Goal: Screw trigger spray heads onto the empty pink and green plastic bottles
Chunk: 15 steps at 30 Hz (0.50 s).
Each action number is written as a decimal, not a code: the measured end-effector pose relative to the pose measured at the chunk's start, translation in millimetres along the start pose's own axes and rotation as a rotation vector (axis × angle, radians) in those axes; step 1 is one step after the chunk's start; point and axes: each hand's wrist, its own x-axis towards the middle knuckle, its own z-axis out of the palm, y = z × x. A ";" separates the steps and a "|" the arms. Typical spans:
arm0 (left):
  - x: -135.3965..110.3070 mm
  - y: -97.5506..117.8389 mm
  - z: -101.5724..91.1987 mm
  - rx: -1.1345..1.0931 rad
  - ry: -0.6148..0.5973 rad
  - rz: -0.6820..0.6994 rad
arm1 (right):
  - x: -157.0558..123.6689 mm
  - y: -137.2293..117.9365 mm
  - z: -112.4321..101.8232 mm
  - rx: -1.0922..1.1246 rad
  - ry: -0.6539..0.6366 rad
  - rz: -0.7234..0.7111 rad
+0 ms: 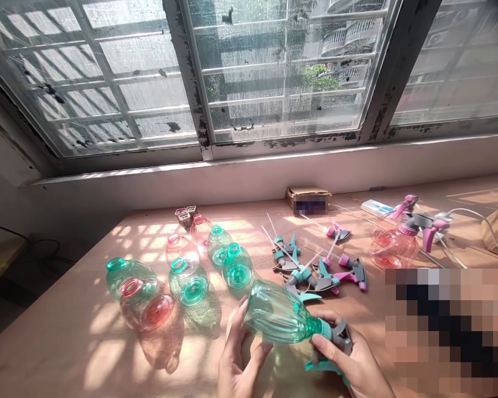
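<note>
A green clear spray bottle (276, 312) lies on its side between my hands, its base toward the left. My left hand (238, 351) is closed around the base end, thumb below and fingers behind. With my right hand (352, 354) I grip the grey and teal trigger sprayer head (338, 334) at the bottle's neck, the thumb pressed near the collar. The teal trigger (323, 366) points down toward me. Some fingers of both hands are hidden behind the bottle and the head.
Several open green bottles (188, 284) and pink bottles (147, 307) stand at the left. Behind my hands lies a pile of loose sprayer heads (302, 271). Assembled pink spray bottles (394, 246), a power strip (377, 208) and a cardboard box (308, 200) are farther back.
</note>
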 end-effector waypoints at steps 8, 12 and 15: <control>-2.8 -3.1 -3.4 -0.017 0.057 -0.006 | -6.5 6.9 6.9 -0.016 -0.016 0.028; -0.9 -3.7 -1.3 -0.050 0.067 -0.014 | -5.0 4.5 5.9 0.013 -0.013 0.030; -0.2 -4.2 0.4 -0.025 0.039 0.007 | -1.7 1.5 2.4 0.051 0.010 0.013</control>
